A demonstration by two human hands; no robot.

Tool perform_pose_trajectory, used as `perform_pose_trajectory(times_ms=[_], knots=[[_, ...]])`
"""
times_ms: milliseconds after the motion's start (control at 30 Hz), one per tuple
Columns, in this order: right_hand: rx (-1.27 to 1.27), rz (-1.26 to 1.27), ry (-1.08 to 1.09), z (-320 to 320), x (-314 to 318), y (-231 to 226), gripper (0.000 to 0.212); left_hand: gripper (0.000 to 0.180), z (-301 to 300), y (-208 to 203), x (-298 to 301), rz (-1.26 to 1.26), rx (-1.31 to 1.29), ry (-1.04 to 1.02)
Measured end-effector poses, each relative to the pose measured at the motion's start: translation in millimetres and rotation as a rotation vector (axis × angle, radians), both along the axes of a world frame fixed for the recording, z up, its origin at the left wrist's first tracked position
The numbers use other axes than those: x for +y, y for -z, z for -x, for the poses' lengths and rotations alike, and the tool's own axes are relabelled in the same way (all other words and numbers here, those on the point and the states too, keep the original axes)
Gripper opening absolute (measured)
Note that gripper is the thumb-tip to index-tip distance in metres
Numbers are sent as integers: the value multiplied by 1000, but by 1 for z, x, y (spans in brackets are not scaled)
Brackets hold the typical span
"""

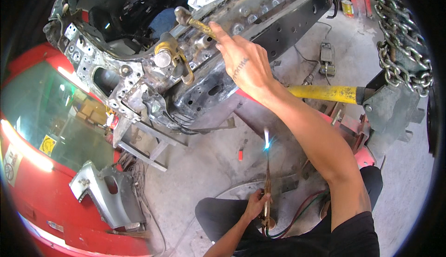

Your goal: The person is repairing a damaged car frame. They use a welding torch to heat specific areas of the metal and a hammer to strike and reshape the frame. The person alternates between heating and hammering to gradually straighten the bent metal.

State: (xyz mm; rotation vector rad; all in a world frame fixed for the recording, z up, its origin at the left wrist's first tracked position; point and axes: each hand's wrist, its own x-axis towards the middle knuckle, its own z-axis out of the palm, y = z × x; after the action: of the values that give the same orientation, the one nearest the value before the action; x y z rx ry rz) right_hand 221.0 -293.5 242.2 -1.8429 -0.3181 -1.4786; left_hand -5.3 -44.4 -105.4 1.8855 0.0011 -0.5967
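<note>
My left hand [255, 205] is closed round the handle of a gas torch [267, 175], held upright between my knees. A white-blue flame burns at its tip, and red and green hoses run from its lower end. Stretched out over the bare metal front frame of a vehicle [218, 41], my right hand [246, 64] grips a hammer [201, 27] by its worn yellow handle. The hammer head is above the frame rail, to the left of the hand; whether it touches the metal I cannot tell. Left of it, a yellow clamp [174, 58] sits on the frame.
A red vehicle [60, 220] stands at the left with a silver fender panel [111, 194] against it. Heavy chains [402, 38] hang on a post at the right, near a yellow bar [325, 93]. A foot pedal [327, 57] and a red lighter-like object [240, 155] lie on the floor.
</note>
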Motion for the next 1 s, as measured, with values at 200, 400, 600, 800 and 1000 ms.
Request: perform_pose_trajectory(times_ms=[200,400,600,800,1000], knots=[[68,90,25,-13,-5,6,53,43,1,-14,-6,34,22,23],[-45,-64,-47,10,-4,-7,53,42,4,-5,-2,52,8,-1],[-16,34,-4,-4,2,8,54,43,3,-4,-4,63,29,7],[-17,-6,-72,-2,4,2,70,43,-1,-11,-6,65,5,-8],[121,111,-11,-15,-5,6,64,42,-3,-5,-7,81,13,34]])
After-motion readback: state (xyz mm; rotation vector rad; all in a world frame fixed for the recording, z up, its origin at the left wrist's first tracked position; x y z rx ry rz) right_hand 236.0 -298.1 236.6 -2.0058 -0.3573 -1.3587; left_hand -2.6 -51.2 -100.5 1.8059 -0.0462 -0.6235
